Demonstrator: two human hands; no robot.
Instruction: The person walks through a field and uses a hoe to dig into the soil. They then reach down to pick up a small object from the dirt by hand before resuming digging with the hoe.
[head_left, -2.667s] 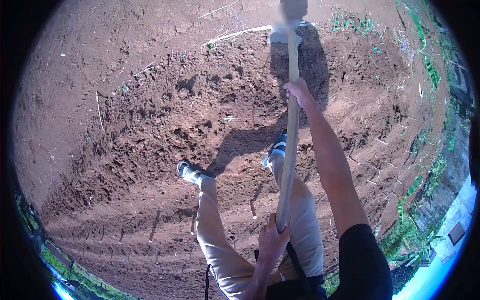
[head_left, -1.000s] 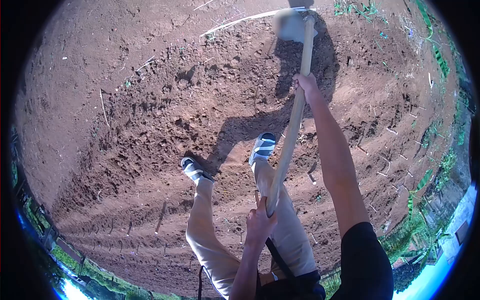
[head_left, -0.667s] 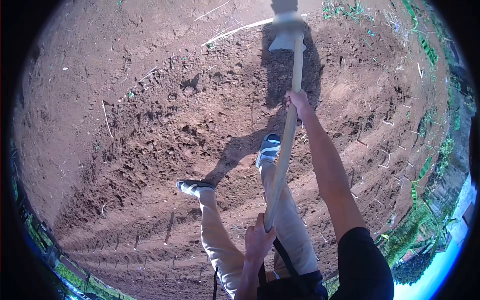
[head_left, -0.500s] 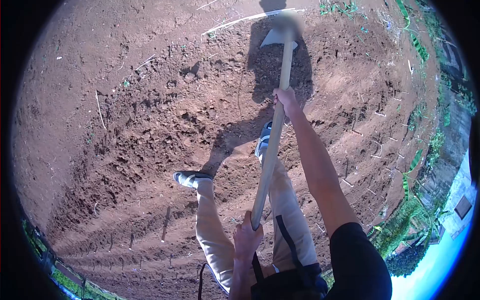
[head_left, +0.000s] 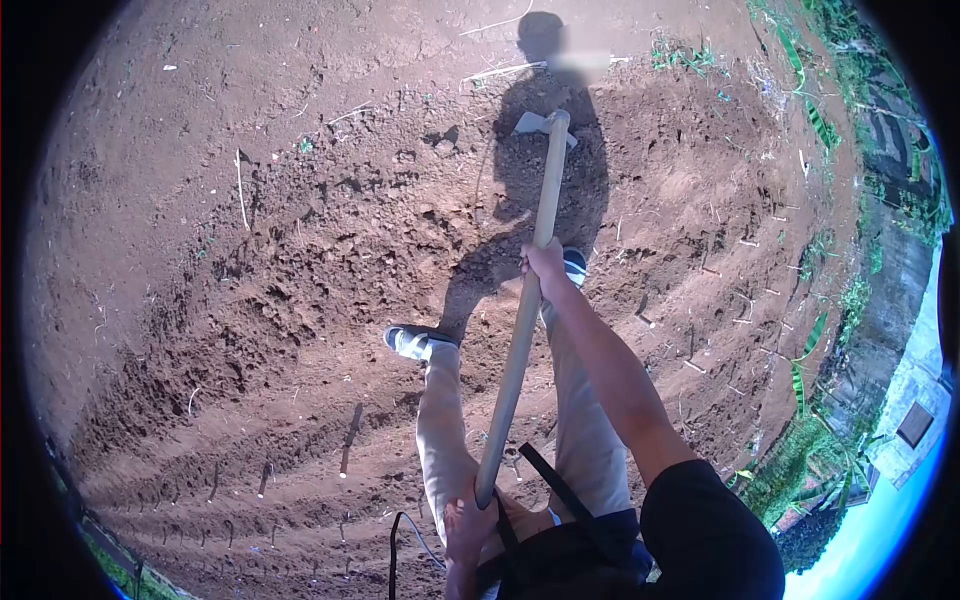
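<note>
We have a single camera, worn on our head, looking forward and steeply down through a wide fisheye lens: the tilled soil point(head_left: 250, 300) fills the circle, our legs point(head_left: 440, 440) and the hoe handle point(head_left: 520, 330) sit close below centre, greenery point(head_left: 800, 480) curves along the right rim

The hoe handle point(head_left: 520, 320) is running from the left hand point(head_left: 470, 520), close to the body, forward to the blade point(head_left: 535, 123), which is lying on the soil point(head_left: 300, 250) ahead of both feet. The right hand point(head_left: 545, 262) is wrapping its fingers around the handle about midway, just beside the right shoe point(head_left: 574, 262). The left shoe point(head_left: 412, 342) is standing left of the handle and nearer the body, stakes point(head_left: 350, 428) are standing in rows behind and to the right, and plants point(head_left: 820, 130) are lining the far right edge.
</note>
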